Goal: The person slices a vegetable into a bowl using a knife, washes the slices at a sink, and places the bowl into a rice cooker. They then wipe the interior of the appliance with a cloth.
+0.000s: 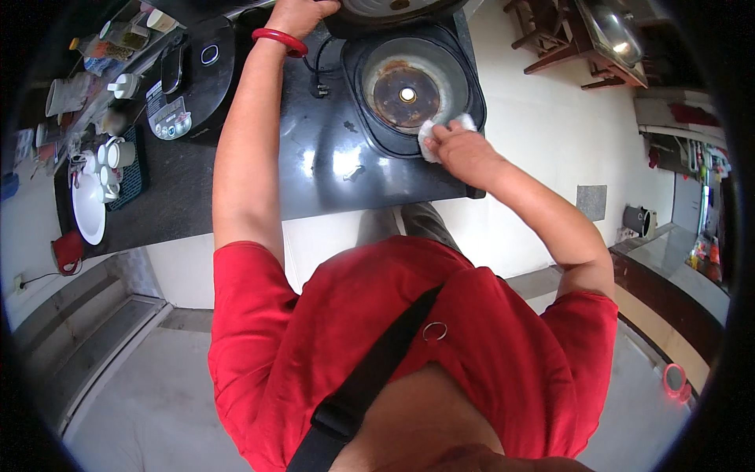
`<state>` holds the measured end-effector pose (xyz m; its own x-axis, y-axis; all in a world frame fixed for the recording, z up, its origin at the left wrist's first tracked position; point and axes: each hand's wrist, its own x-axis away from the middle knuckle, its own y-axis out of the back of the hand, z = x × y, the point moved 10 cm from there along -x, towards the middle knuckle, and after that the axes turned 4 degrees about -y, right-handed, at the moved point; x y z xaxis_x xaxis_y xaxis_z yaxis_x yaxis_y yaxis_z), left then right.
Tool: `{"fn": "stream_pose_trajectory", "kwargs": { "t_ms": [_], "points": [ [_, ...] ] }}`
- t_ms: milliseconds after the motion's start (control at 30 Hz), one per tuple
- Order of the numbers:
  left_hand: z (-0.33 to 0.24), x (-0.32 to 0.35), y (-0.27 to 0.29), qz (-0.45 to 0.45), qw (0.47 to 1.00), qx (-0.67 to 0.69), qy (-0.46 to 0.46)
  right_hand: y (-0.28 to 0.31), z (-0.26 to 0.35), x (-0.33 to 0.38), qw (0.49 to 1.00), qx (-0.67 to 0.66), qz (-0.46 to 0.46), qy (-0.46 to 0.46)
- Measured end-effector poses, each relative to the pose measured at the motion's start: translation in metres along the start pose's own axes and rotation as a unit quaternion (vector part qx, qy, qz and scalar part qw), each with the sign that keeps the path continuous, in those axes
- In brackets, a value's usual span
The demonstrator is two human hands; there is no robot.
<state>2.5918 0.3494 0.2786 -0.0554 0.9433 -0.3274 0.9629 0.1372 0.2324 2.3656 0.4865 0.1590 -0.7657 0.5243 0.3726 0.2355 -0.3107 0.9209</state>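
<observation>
Right hand (pixel 464 149) is down at the near rim of the open cooker (pixel 413 90), fingers curled tight around a crumpled white cloth (pixel 431 140) and pressing it against the inner wall. The cloth sits at the pot well's lower right edge, just beside the rusty brown heating plate (pixel 406 94) at the bottom. Up top, the left hand (pixel 303 14) reaches to the raised lid (pixel 393 9) and rests against its edge; whether the fingers grip it I cannot tell, since the picture's rim cuts them off. A red bangle (pixel 279 41) rings that wrist. The cooker stands on the far right part of the dark table (pixel 330 165). Out to the left lies a black appliance (pixel 193 79), and farther left a white plate (pixel 88 208) with white cups (pixel 118 153) near it.
</observation>
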Motion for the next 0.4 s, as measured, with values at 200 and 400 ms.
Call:
{"fn": "stream_pose_trajectory", "kwargs": {
  "t_ms": [200,400],
  "points": [
    [-0.004,0.004,-0.001,0.0,0.999,-0.046,-0.001,0.023,-0.01,0.02,0.997,0.017,-0.063,-0.035],
    [0.01,0.007,-0.001,-0.006,0.998,-0.02,0.051,-0.002,-0.099,0.073,0.959,-0.159,-0.092,-0.214]
  ]
}}
